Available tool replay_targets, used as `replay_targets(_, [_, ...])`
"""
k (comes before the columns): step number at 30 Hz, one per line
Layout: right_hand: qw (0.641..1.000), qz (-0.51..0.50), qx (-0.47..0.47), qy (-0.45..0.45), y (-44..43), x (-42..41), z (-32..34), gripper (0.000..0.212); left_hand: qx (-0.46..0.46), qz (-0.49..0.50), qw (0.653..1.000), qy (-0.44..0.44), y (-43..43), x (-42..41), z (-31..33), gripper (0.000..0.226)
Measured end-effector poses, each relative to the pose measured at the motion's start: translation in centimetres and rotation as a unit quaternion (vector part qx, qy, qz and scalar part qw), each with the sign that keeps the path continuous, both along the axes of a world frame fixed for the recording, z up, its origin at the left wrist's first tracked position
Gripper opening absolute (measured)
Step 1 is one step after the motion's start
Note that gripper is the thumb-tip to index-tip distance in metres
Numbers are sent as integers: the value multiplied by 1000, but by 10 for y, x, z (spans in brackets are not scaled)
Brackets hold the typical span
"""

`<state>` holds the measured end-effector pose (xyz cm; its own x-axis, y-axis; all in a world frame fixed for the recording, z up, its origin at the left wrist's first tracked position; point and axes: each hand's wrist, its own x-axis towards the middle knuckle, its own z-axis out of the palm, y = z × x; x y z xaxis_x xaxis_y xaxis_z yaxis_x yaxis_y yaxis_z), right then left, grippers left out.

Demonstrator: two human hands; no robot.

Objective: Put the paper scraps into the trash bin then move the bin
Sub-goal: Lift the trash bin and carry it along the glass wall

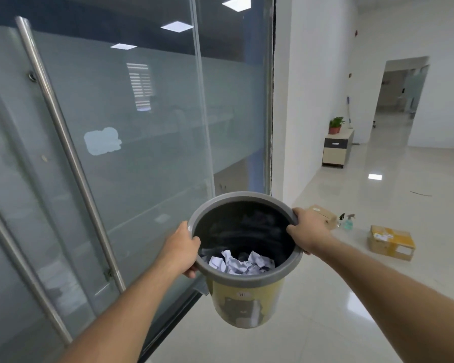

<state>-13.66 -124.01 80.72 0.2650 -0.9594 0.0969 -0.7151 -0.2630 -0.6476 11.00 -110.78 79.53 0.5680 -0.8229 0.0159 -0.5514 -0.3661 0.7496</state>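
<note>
A round trash bin (247, 299) with a grey rim, a black liner and a yellow printed wall hangs in the air above the tiled floor. Crumpled white paper scraps (240, 263) lie at its bottom. My left hand (180, 251) grips the rim on the left side, thumb over the edge. My right hand (309, 231) grips the rim on the right side, fingers curled inside. Both arms are stretched forward.
A frosted glass door (131, 142) with long steel handles (68, 153) stands close on the left. On the floor to the right lie two cardboard boxes (391, 242), a spray bottle (347, 222), and farther off a low cabinet (337, 150) with a potted plant. A doorway opens at the far right.
</note>
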Motion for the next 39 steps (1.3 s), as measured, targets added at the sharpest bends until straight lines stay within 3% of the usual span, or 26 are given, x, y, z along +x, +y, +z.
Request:
replay_targets(7, [1000, -9, 1, -11, -28, 23, -30, 26, 18, -8, 1000, -2, -34, 28, -28, 26])
replay_targets(13, [1000, -13, 3, 21, -52, 41, -117, 37, 31, 4, 999, 21, -53, 44, -119, 26])
replay_targets(21, [997, -14, 41, 58, -51, 49, -367, 42, 109, 24, 992, 53, -47, 43, -360, 43])
replay_targets(31, [992, -23, 100, 68, -9, 45, -727, 38, 169, 26, 985, 39, -11, 36, -711, 44])
replay_targets(35, [992, -36, 110, 59, 6, 44, -829, 35, 192, 17, 980, 51, -8, 39, -810, 47])
replay_targets(39, [991, -40, 116, 56, 12, 44, -891, 37, 193, 6, 980, 55, -7, 41, -871, 45])
